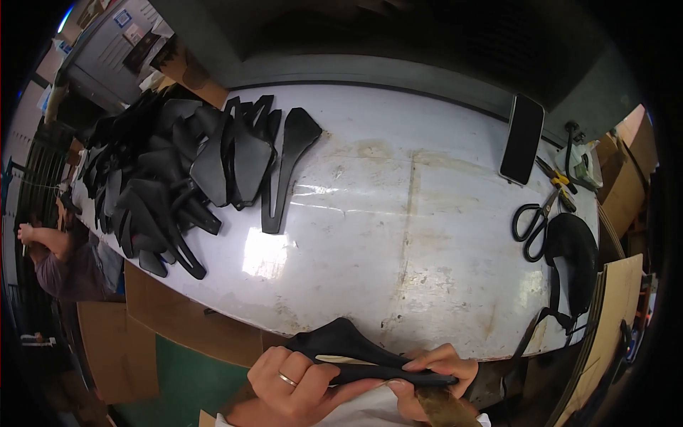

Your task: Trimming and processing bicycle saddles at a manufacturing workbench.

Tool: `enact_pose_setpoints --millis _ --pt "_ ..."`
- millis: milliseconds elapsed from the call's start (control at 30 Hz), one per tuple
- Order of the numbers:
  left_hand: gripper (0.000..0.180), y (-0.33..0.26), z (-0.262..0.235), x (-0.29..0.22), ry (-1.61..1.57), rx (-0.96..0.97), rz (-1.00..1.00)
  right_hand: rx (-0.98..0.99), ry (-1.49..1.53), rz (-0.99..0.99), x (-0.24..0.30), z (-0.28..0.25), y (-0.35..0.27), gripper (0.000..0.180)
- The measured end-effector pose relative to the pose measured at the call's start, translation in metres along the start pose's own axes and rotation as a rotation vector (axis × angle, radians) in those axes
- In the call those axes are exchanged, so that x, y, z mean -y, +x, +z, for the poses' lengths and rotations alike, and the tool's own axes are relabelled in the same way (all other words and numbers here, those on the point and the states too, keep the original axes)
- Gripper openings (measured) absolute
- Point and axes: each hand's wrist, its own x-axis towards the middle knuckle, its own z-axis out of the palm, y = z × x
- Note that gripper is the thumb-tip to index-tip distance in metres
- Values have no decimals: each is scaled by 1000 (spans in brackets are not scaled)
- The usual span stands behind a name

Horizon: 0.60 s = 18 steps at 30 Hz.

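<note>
A black bicycle saddle [346, 343] is held edge-on below the front edge of the white table [398, 235]. My left hand [295, 381], with a ring on one finger, grips its underside near the wide end. My right hand [434, 377] pinches the narrow nose end, thumb and fingers closed along the saddle's rim. A pale strip shows along the saddle between the two hands.
A heap of black saddles [178, 171] covers the table's left side. At the right lie a dark phone [521, 139], black scissors [532, 220], yellow-handled pliers [560, 181] and another black saddle [571, 260]. Cardboard sheets [178, 313] lean below the table. Another person [60, 256] is at far left.
</note>
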Motion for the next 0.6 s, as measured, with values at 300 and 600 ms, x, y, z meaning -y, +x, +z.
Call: enact_pose_setpoints --millis 300,600 --pt "85 -22 13 40 -404 11 -279 7 52 -24 -13 -2 -5 62" --pt "57 -19 36 41 -503 -230 -312 285 214 -388 -45 -22 -7 50"
